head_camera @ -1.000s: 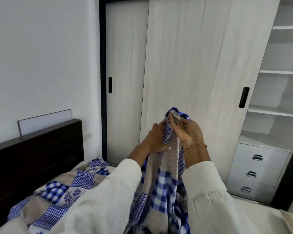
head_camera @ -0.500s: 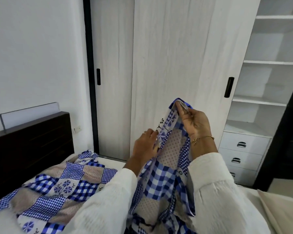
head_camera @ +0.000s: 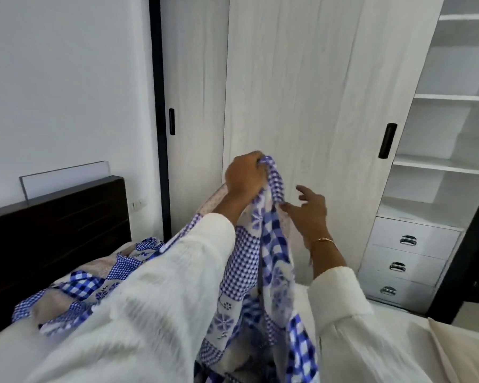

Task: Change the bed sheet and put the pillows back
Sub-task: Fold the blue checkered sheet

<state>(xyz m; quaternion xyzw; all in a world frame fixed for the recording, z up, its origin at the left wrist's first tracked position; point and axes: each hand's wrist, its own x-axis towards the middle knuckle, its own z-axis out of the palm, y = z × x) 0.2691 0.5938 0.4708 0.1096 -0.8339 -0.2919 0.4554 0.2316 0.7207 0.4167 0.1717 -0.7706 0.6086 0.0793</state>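
Sheet [head_camera: 263, 252]: blue-and-white patchwork with checks and flower squares; one end raised in front of the person, the rest hanging down between the two sleeves and trailing left across the bed [head_camera: 25, 352], where it lies crumpled near the headboard [head_camera: 53, 225]

Left hand [head_camera: 245, 175]: raised highest, fingers curled tight round the top edge of the sheet, gripping it in a bunch

Right hand [head_camera: 306, 211]: lower and to the right, thumb and forefinger pinching the sheet's edge just below the left hand's grip, the other fingers spread loose; thin gold bracelet [head_camera: 322, 240] on the wrist

Sleeves: white, both arms reaching forward

Headboard: dark wood, at left; pale flat panel [head_camera: 64, 178] standing on top of it against the wall

Wardrobe [head_camera: 302, 106]: pale wood-grain sliding doors with black handles, straight ahead; open white shelves [head_camera: 454, 98] to its right, three drawers [head_camera: 407, 261] with metal pulls beneath

Pillow [head_camera: 459, 352]: cream, partly seen at the lower right corner
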